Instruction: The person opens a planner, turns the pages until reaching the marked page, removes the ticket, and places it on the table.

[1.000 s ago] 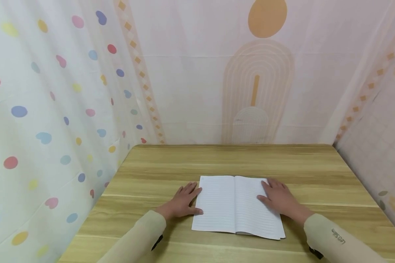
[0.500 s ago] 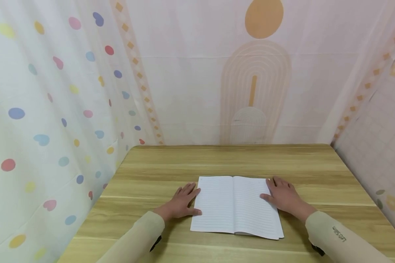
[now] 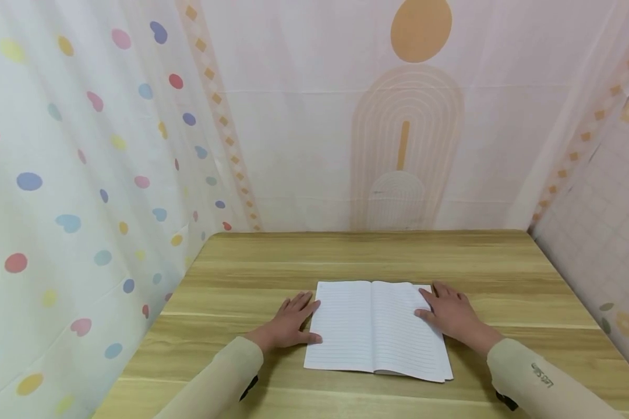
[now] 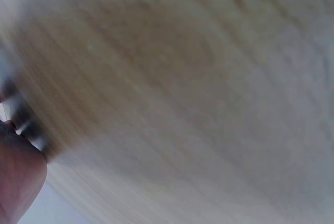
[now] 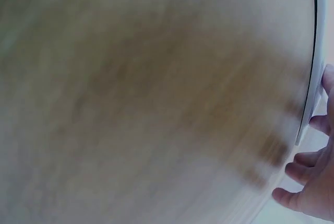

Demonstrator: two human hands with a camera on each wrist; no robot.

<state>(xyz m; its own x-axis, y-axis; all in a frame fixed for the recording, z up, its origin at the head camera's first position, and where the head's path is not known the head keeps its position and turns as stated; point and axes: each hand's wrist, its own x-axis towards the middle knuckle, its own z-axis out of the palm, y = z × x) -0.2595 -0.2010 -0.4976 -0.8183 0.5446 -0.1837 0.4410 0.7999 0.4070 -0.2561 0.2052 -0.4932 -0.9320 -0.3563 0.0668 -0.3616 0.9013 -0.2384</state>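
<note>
Head view: a lined notebook (image 3: 346,326) lies spread on the wood-look surface (image 3: 230,279). Left grip (image 3: 290,323) is relaxed, thumb and 1 finger touching its left edge; right grip (image 3: 453,315) is loose too, touching the right page (image 3: 398,334). Left wrist cam's mostly blurry surface; right's got 5 digits showing.

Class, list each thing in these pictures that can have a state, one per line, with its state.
Notebook: open, lying on the table.
Top right-hand page: upper corner set in from the sheet beneath.
Left hand: fingers spread, thumb and index finger on the notebook's left edge.
Right hand: fingers apart, touching the notebook's right side.
Sleeves: worn down, not rolled up.
Back curtain: hanging, creased.
Dotted curtain: hanging in folds.
</note>
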